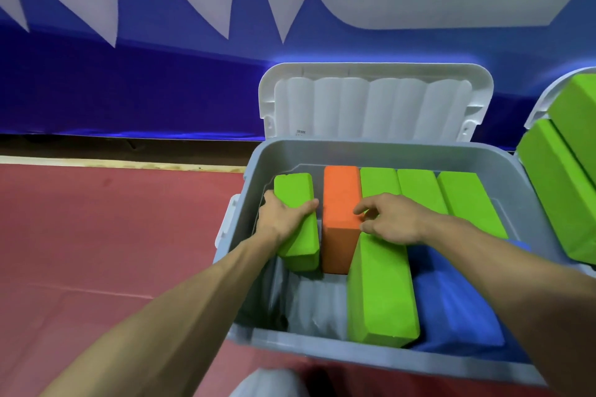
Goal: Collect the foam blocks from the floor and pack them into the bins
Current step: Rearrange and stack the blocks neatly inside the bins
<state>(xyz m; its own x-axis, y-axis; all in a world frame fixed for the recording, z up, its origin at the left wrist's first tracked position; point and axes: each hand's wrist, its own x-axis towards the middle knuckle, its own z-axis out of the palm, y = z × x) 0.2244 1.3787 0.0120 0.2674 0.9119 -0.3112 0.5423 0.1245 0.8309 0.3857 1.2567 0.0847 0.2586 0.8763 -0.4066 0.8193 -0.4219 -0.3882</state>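
Note:
A grey bin (380, 359) stands open on the red floor with its white lid (374, 100) leaning against the wall behind. Inside, my left hand (283, 216) grips a green foam block (298, 222) at the bin's left end. Right beside it stands an orange block (340, 200). My right hand (392, 219) rests with loosely bent fingers on the orange block's right edge and on a long green block (380, 287) in front. Three more green blocks (458, 196) stand in a row at the back right. A blue block (458, 300) lies at the front right.
A second bin at the right edge holds large green blocks (561, 177) stacked above its rim. A blue banner wall (129, 80) runs behind the bins. Red floor mat (96, 235) stretches to the left. A knee in grey fabric (267, 383) shows at the bottom.

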